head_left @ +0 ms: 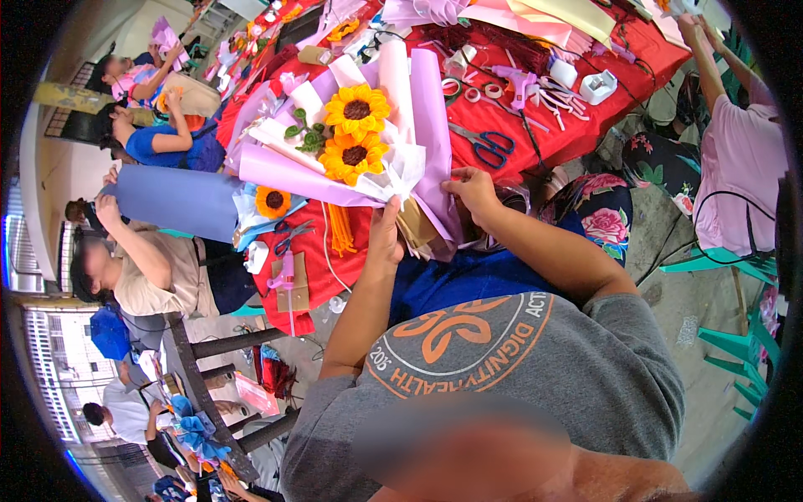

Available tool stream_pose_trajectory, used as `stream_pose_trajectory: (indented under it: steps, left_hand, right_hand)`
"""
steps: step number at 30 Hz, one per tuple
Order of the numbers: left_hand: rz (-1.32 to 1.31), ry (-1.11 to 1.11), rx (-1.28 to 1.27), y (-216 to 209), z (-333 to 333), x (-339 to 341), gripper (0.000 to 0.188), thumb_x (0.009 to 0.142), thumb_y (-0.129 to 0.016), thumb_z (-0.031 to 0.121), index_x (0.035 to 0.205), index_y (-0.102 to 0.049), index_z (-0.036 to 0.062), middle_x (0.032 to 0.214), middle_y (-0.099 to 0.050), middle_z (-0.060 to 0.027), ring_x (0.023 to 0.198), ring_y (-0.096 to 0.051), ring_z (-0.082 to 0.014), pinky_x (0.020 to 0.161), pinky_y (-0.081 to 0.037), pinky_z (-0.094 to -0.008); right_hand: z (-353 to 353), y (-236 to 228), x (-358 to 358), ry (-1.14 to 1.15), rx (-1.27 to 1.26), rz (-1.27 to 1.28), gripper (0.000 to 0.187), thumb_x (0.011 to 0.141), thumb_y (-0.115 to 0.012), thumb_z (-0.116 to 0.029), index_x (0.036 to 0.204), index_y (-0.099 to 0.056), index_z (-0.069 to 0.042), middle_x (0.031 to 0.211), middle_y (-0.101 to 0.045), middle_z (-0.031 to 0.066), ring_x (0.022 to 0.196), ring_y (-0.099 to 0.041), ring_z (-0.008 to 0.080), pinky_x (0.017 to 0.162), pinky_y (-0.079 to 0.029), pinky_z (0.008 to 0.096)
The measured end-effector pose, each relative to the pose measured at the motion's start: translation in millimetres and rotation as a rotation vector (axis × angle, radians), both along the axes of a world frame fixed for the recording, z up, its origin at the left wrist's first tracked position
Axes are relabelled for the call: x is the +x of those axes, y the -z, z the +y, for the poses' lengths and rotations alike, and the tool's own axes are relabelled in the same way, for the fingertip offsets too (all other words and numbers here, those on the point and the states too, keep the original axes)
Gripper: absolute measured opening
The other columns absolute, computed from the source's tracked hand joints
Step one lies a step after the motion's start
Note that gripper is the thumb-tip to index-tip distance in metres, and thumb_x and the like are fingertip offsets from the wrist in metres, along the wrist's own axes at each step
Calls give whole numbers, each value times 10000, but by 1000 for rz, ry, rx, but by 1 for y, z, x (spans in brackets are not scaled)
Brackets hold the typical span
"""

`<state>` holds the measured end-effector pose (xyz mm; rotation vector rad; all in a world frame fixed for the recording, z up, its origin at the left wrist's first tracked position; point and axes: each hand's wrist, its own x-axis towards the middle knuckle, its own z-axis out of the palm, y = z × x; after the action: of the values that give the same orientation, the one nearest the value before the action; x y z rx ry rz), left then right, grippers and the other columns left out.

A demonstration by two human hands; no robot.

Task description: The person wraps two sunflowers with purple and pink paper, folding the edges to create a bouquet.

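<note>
Sunflower bouquet (355, 138), two yellow blooms, lilac and white wrap; left hand (386, 238), right hand (473, 191), each grip pinching wrap

**Crowded craft room, red-covered surface**

Long surface under a red cloth (577, 125) runs from centre to far right. Bare grey concrete floor (711, 335) on the right, with green plastic chairs (736, 343) on it. Dark wooden bench (209, 376) at near left. Pale wall (50, 176) on the left, with a barred window (58, 376) letting in bright daylight low on the left. Other people sit along the left side and at far right. Light is even and bright across the room.
</note>
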<state>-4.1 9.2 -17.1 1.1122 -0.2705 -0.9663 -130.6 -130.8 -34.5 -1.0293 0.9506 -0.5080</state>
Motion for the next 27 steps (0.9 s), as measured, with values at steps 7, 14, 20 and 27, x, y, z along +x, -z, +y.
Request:
stream_pose_trajectory:
  steps: [7, 14, 20, 27]
  left_hand:
    - [-2, -52, 125, -1, 0, 0, 480, 855, -579, 183, 1277, -379, 68, 1217, -472, -47, 1091, -468, -171, 916, -404, -336]
    - [-21, -69, 42, 2, 0, -3, 475, 857, -577, 231, 1259, -392, 59, 1189, -496, -63, 1056, -504, -185, 897, -429, -349]
    - [-97, -131, -19, -16, -9, -16, 449, 864, -535, 103, 1279, -369, 67, 1224, -468, -47, 1090, -480, -179, 922, -407, -329]
    - [-30, -104, -132, -9, -4, -11, 431, 855, -548, 138, 1252, -400, 60, 1192, -492, -53, 1068, -495, -184, 924, -409, -343]
  right_hand:
    - [2, 17, 5, 11, -323, 158, 367, 649, -721, -20, 985, -583, 31, 640, -557, 26, 547, -507, 96, 487, -405, 235]
    - [5, 6, 8, 102, -285, 98, 348, 668, -677, -20, 990, -547, 3, 652, -539, 36, 567, -516, 117, 509, -418, 263]
    - [12, -22, 17, 131, -354, 89, 378, 655, -593, -44, 1009, -467, -4, 679, -559, 117, 618, -565, 218, 591, -457, 338]
    - [-2, -23, 25, 156, -249, 26, 429, 648, -604, -54, 1053, -482, 14, 706, -578, 123, 653, -580, 216, 615, -465, 331]
